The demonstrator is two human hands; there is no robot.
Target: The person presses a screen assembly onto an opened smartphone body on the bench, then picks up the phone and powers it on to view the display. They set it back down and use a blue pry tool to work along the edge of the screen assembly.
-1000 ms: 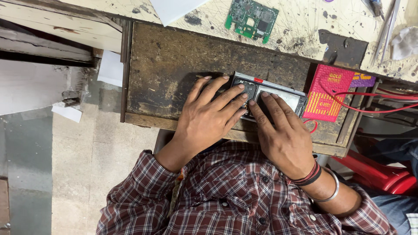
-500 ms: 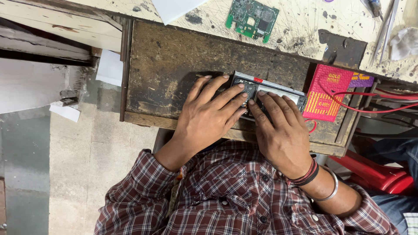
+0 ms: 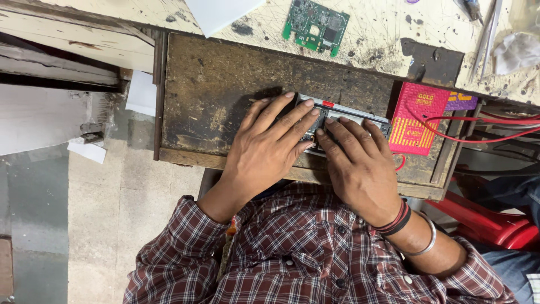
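Hands press flat on an opened phone (image 3: 343,115) on the dark surface (image 3: 225,95): left hand (image 3: 270,146) and right hand (image 3: 360,169), fingers spread, neither grip closed.

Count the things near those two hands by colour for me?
Green: 1, circuit board
Grey: 1, opened device under the left hand and right hand
Red: 1, pouch
Purple: 1, card
White: 1, paper
Total: 5
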